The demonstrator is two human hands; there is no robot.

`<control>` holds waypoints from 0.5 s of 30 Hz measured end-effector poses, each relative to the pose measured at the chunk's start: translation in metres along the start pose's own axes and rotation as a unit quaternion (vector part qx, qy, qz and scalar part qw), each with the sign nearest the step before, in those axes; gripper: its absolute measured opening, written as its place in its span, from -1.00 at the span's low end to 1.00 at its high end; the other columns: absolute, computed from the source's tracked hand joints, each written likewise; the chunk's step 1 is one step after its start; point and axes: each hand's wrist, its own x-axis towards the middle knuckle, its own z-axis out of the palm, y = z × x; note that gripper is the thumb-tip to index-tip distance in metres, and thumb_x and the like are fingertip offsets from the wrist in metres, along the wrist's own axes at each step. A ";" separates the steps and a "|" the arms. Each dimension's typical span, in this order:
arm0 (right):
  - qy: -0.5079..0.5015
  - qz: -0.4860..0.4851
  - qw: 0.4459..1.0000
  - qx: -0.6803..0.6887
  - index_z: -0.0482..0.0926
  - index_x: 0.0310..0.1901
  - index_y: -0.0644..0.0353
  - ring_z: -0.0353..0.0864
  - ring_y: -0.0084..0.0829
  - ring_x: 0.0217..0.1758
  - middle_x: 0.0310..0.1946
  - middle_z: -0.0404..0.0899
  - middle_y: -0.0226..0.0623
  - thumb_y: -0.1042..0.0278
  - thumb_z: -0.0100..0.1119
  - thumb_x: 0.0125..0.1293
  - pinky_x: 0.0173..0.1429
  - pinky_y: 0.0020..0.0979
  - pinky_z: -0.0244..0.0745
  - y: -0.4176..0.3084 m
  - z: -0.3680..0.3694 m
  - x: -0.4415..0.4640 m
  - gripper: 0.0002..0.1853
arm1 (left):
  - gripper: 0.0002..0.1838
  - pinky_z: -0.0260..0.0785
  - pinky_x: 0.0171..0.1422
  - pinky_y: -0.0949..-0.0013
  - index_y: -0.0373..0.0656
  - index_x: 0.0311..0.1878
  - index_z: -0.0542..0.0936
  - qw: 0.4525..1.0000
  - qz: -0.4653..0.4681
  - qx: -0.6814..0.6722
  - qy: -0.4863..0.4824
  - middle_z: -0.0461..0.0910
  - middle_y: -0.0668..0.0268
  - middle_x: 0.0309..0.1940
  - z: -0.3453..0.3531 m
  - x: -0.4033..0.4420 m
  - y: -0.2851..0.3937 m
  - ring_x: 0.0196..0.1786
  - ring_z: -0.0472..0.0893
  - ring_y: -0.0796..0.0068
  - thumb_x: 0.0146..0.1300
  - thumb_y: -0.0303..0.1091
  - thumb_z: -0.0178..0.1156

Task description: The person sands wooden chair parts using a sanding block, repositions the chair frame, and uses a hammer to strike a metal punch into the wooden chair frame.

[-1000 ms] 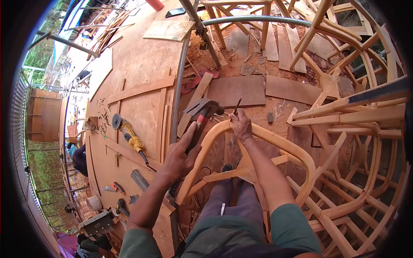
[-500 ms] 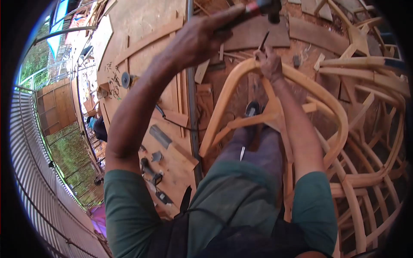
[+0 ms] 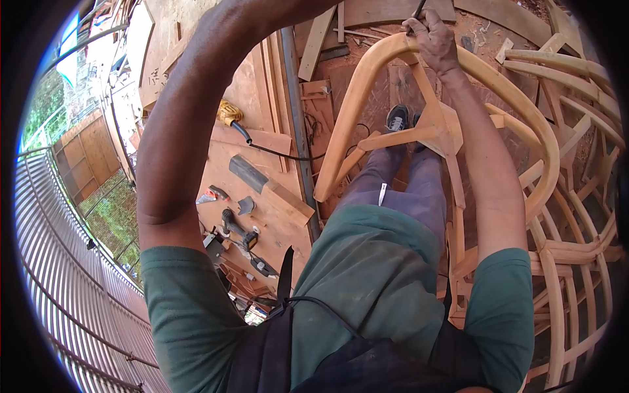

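My left hand (image 3: 278,9) is cut off by the top edge, its fingers mostly out of view. A dark strip of the hammer handle (image 3: 321,10) shows along it; the hammer head is outside the picture. My right hand (image 3: 434,43) sits at the top of a curved wooden chair frame (image 3: 367,65), fingers closed around a thin dark rod (image 3: 415,16) that points upward. What kind of tool the rod is, I cannot tell. The frame's bent rail arches in front of my legs, with a wooden brace (image 3: 400,136) joined inside it.
To the right, several bent wooden frames (image 3: 557,262) are stacked. On the left, a plywood surface (image 3: 216,170) bears a yellow power tool (image 3: 228,112) with a black cable, a wood block (image 3: 287,204) and a black power tool (image 3: 237,229). Boards (image 3: 511,19) and scraps lie beyond my feet.
My left hand with the hammer has moved up to the top edge, and the hammer head has left the view. My right hand still grips the rod at the frame; the view has shifted.
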 end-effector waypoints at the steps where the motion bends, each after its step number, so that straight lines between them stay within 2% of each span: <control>1: 0.000 -0.005 1.000 0.013 0.56 -0.05 0.18 0.78 -0.54 -0.13 -0.23 0.79 -0.34 0.32 0.24 0.54 0.06 -0.44 0.67 0.003 0.000 0.000 -0.86 | -0.45 0.56 0.01 0.11 -0.09 0.50 0.46 0.999 -0.020 0.007 -0.050 0.74 -0.03 0.00 -0.006 0.001 0.008 -0.12 0.75 0.16 0.45 -0.42 0.22; 2: -0.008 -0.006 1.000 0.020 0.55 0.00 0.17 0.78 -0.51 -0.11 -0.18 0.80 -0.31 0.31 0.24 0.54 0.10 -0.44 0.67 0.004 -0.001 0.001 -0.84 | -0.45 0.57 0.02 0.12 -0.09 0.49 0.46 0.994 -0.039 0.014 -0.099 0.74 -0.03 0.01 -0.013 0.005 0.015 -0.10 0.75 0.15 0.45 -0.43 0.22; 3: -0.010 -0.055 0.995 -0.080 0.54 -0.04 0.15 0.75 -0.45 -0.18 -0.25 0.75 -0.30 0.35 0.25 0.48 0.01 -0.41 0.65 0.006 -0.003 0.000 -0.86 | -0.45 0.57 0.02 0.12 -0.09 0.49 0.46 0.988 -0.061 0.025 -0.140 0.74 -0.04 0.02 -0.014 0.005 0.016 -0.09 0.75 0.15 0.45 -0.44 0.22; 5: -0.014 -0.151 0.950 -0.275 0.52 -0.12 0.13 0.70 -0.33 -0.32 -0.37 0.64 -0.28 0.42 0.26 0.37 -0.18 -0.35 0.60 -0.022 -0.005 -0.003 -0.88 | -0.45 0.58 0.03 0.12 -0.09 0.48 0.47 0.969 -0.106 0.055 -0.216 0.74 -0.04 0.03 -0.012 0.007 0.016 -0.06 0.76 0.14 0.43 -0.46 0.22; 7: 0.023 -0.043 0.987 -0.155 0.54 -0.15 0.09 0.68 -0.22 -0.29 -0.36 0.59 -0.24 0.40 0.29 0.29 -0.19 -0.29 0.59 -0.045 0.002 -0.002 -0.85 | -0.45 0.59 0.04 0.12 -0.10 0.48 0.48 0.973 -0.082 0.062 -0.205 0.74 -0.04 0.03 -0.008 0.004 0.013 -0.05 0.76 0.13 0.43 -0.47 0.22; 8: 0.043 0.014 0.995 -0.094 0.55 -0.16 0.08 0.67 -0.17 -0.27 -0.36 0.57 -0.22 0.38 0.31 0.26 -0.20 -0.25 0.58 -0.048 0.003 -0.004 -0.83 | -0.45 0.59 0.04 0.12 -0.10 0.48 0.47 0.985 -0.034 0.049 -0.160 0.74 -0.04 0.03 -0.006 -0.006 0.011 -0.05 0.76 0.12 0.43 -0.47 0.22; 10: 0.030 -0.092 0.976 -0.195 0.55 -0.18 0.08 0.68 -0.19 -0.27 -0.37 0.57 -0.23 0.39 0.31 0.27 -0.22 -0.25 0.59 -0.032 0.000 -0.005 -0.86 | -0.45 0.58 0.07 0.11 -0.09 0.49 0.47 0.996 0.026 -0.004 -0.087 0.74 -0.02 0.05 0.003 -0.007 -0.007 -0.04 0.76 0.15 0.44 -0.42 0.23; 12: 0.024 -0.182 0.942 -0.282 0.55 -0.20 0.10 0.69 -0.23 -0.30 -0.38 0.59 -0.24 0.37 0.29 0.30 -0.25 -0.25 0.59 -0.019 -0.002 -0.004 -0.88 | -0.45 0.58 0.08 0.11 -0.08 0.49 0.47 0.999 0.030 -0.028 -0.034 0.74 0.01 0.07 0.010 -0.002 -0.017 -0.03 0.76 0.18 0.45 -0.39 0.23; 14: 0.034 -0.254 0.899 -0.354 0.54 -0.21 0.13 0.70 -0.28 -0.35 -0.41 0.63 -0.24 0.33 0.27 0.36 -0.27 -0.27 0.59 -0.024 -0.002 -0.002 -0.88 | -0.48 0.59 0.06 0.11 -0.08 0.48 0.49 0.999 0.016 0.022 -0.043 0.76 0.06 0.03 0.005 0.002 -0.013 -0.08 0.76 0.25 0.47 -0.36 0.23; 15: 0.041 -0.159 0.950 -0.267 0.54 -0.22 0.15 0.70 -0.31 -0.37 -0.43 0.64 -0.24 0.32 0.26 0.38 -0.27 -0.29 0.59 -0.027 -0.002 -0.003 -0.88 | -0.49 0.60 0.06 0.12 -0.08 0.47 0.49 0.998 0.010 0.047 -0.048 0.77 0.09 0.02 0.002 0.005 -0.011 -0.11 0.76 0.28 0.48 -0.34 0.23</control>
